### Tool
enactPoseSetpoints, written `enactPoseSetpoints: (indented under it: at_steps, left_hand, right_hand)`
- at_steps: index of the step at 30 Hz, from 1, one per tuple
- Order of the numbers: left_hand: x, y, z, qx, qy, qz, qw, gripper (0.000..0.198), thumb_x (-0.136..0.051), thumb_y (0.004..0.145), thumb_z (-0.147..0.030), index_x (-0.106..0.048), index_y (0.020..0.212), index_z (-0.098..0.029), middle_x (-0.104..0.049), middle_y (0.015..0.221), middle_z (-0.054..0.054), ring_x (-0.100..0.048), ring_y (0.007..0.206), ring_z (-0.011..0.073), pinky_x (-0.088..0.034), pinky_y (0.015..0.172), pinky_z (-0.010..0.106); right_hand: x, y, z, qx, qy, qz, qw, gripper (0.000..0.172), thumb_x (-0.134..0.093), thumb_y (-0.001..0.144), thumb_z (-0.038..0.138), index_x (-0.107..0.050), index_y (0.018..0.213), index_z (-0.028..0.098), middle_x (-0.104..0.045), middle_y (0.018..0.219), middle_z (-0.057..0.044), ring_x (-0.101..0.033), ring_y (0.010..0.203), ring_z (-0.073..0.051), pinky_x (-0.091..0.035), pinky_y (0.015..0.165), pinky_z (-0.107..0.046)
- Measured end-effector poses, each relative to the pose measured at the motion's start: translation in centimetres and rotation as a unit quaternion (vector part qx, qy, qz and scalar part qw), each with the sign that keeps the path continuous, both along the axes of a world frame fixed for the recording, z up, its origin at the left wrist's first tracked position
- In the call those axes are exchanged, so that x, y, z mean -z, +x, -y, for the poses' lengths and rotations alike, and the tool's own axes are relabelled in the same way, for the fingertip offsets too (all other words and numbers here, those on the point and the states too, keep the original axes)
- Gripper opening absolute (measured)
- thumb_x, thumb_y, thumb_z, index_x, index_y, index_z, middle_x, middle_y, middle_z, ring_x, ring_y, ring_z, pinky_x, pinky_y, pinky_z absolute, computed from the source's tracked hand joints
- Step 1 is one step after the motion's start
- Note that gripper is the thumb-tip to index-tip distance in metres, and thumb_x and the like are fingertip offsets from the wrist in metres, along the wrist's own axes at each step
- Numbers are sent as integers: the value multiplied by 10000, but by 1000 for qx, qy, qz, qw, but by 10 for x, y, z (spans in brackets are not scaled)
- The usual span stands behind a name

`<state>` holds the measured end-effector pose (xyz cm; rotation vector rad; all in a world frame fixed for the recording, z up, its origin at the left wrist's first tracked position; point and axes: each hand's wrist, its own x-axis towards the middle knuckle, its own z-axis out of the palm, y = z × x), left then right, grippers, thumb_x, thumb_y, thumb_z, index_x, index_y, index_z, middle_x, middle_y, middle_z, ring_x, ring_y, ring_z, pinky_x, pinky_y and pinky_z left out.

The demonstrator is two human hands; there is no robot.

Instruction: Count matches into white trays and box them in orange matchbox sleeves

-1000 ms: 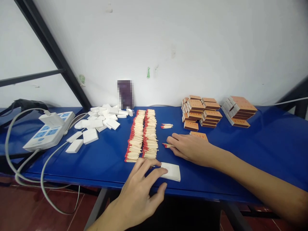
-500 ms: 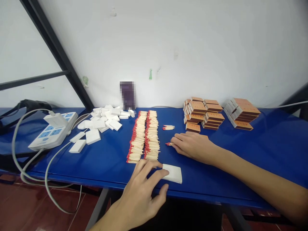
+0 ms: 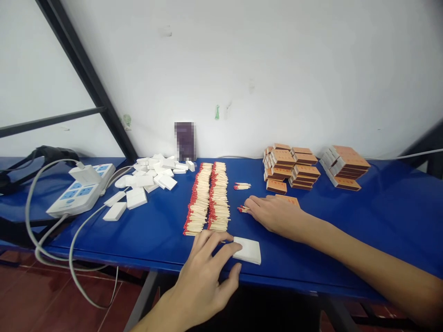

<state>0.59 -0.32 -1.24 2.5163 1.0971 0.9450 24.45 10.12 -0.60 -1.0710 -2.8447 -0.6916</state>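
Note:
Near the front edge, my left hand has its fingers spread, with fingertips at the left end of a flat white box. That box resembles a matchbox's inner tray. Farther right, my right hand lies low over the table, fingers closed on a few matches whose red heads poke out to the left. Two long rows of red-headed matches lie left of it. A small bunch of matches rests just beyond the right hand, and an orange matchbox is partly hidden behind that hand.
A heap of white boxes lies on the blue table at left, near a power strip with looping cables. Stacked matchboxes and another stack stand at the back right. A pixelated dark rectangle leans against the wall.
The camera view has shifted slightly. More of the orange matchbox behind my right hand shows now. Both hands stay in nearly the same places.

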Motion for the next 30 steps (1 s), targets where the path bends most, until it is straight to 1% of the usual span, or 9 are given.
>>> enactPoseSetpoints:
  at_steps: [4, 8, 12, 14, 17, 20, 25, 28, 30]
  left_hand:
    - [0, -1, 0, 4, -2, -28, 1000, 317, -509, 957, -131, -538, 1260, -216, -573, 1266, 101, -509, 1146, 268, -454, 977, 454]
    - [-2, 0, -2, 7, -24, -52, 998, 379, -503, 980, -143, -450, 1341, -242, -535, 1359, 87, -478, 1195, 276, -424, 1008, 484]
    - [-5, 2, -2, -4, -68, -39, 997, 385, -530, 975, -145, -416, 1326, -253, -587, 1257, 60, -500, 1122, 257, -456, 947, 443]
    - [-6, 2, -2, -11, -81, -33, 996, 389, -547, 973, -155, -409, 1320, -263, -598, 1209, 46, -504, 1091, 250, -458, 936, 433]
    - [-7, 2, -1, -10, -87, -20, 996, 421, -586, 959, -169, -403, 1324, -271, -588, 1206, 37, -494, 1088, 244, -451, 949, 418]
    - [-8, 2, 0, -4, -85, -11, 996, 452, -609, 941, -147, -404, 1323, -275, -587, 1220, 28, -486, 1099, 239, -438, 962, 401]
    - [-8, 3, -2, -2, -82, -5, 997, 410, -628, 927, -136, -455, 1270, -279, -599, 1172, 17, -487, 1071, 231, -431, 945, 387]
    - [-6, 3, -2, -3, -82, 8, 997, 392, -641, 919, -140, -476, 1246, -278, -603, 1152, 15, -487, 1061, 228, -430, 934, 375]
    - [-4, 3, -1, -4, -77, 14, 997, 389, -651, 912, -141, -485, 1237, -277, -605, 1140, 15, -490, 1051, 226, -426, 930, 370]
  right_hand:
    - [-8, 3, 3, 11, -46, -41, 998, 123, -387, 1005, 159, -493, 948, 183, -640, 809, -35, -603, 592, -182, -229, 533, -324]
    - [-27, 4, 25, 4, -169, -117, 979, 252, -297, 1066, 291, -496, 941, 202, -640, 854, -17, -595, 624, -154, -289, 555, -310]
    - [-35, 3, 52, -47, -260, -115, 958, 173, -355, 1044, 217, -489, 935, 219, -624, 833, 8, -579, 639, -159, -314, 566, -301]
    - [-33, 1, 60, -67, -257, -90, 960, 146, -397, 1002, 130, -484, 921, 214, -616, 817, 8, -561, 606, -160, -297, 543, -302]
    - [-28, -3, 65, -106, -190, -48, 975, 215, -466, 864, -6, -503, 944, 189, -624, 845, -20, -552, 589, -168, -271, 516, -311]
    - [-26, -9, 63, -141, -127, -9, 982, 234, -544, 782, -9, -529, 915, 183, -625, 806, -22, -568, 603, -192, -266, 515, -328]
    - [-24, -16, 56, -164, -123, -18, 979, 150, -622, 840, 85, -540, 896, 198, -626, 770, 2, -585, 618, -193, -320, 564, -337]
    - [-27, -17, 54, -166, -156, -36, 973, 49, -578, 935, 175, -546, 914, 206, -633, 791, 8, -591, 632, -185, -323, 562, -328]
    - [-32, -16, 53, -156, -187, -40, 969, 73, -537, 977, 241, -557, 915, 208, -637, 798, 8, -591, 628, -178, -318, 550, -322]
